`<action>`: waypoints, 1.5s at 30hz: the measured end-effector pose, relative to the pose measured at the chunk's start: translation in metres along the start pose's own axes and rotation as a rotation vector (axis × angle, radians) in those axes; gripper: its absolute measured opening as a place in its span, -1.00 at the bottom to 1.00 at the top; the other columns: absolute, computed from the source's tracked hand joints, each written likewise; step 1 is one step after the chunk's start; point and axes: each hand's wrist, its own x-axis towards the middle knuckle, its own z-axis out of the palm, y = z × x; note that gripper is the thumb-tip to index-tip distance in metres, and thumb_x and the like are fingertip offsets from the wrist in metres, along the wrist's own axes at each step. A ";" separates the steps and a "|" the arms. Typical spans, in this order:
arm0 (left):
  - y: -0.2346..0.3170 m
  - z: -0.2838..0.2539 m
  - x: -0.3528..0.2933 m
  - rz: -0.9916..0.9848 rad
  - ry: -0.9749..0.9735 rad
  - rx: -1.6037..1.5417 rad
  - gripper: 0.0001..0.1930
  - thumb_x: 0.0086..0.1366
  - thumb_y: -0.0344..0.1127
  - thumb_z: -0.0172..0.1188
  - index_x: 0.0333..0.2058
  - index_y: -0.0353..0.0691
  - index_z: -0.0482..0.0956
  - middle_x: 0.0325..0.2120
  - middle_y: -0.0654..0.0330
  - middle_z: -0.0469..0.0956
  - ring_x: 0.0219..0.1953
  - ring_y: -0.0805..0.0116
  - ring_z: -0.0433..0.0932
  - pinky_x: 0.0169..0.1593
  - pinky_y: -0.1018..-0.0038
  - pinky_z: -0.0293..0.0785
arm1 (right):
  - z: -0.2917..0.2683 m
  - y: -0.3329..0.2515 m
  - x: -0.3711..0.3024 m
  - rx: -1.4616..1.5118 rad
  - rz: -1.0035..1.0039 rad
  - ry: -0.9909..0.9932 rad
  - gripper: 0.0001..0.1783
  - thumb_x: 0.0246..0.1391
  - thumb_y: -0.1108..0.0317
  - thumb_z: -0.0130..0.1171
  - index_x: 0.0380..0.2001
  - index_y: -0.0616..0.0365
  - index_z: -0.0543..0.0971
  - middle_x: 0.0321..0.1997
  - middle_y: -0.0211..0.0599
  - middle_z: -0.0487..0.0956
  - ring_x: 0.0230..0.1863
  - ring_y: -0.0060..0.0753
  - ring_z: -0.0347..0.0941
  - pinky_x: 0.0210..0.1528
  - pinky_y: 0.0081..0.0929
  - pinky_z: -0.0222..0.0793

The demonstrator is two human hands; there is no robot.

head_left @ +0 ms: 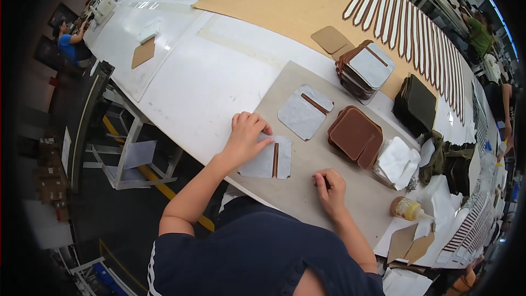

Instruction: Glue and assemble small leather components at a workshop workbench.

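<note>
Navy shirt (249, 257) foremost, grey panel (258, 164) underlies parted, empty left fingers (259, 126); right fingers (332, 176) curl, contents unclear.

The white bench (219, 77) carries a broad tan sheet (263, 0) on its far side, a grey mat (298, 194) at its near edge and, toward the left, a tan card (143, 53) beside a white block (149, 31).

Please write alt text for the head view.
A person's left hand touches a light grey panel with a brown strip on a grey work mat; the curled right hand is nearby. A stack of brown panels stands to the right.
</note>
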 end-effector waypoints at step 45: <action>-0.183 0.003 0.220 0.077 0.221 0.466 -0.45 0.46 0.05 0.13 0.28 -0.16 0.49 0.33 0.07 0.42 0.41 0.04 0.25 0.46 -0.06 -0.04 | 0.000 -0.010 0.007 -0.185 -0.075 0.012 -0.90 0.11 0.42 0.35 -0.44 0.18 0.63 -0.50 -0.22 0.56 -0.49 -0.15 0.46 -0.40 -0.27 0.36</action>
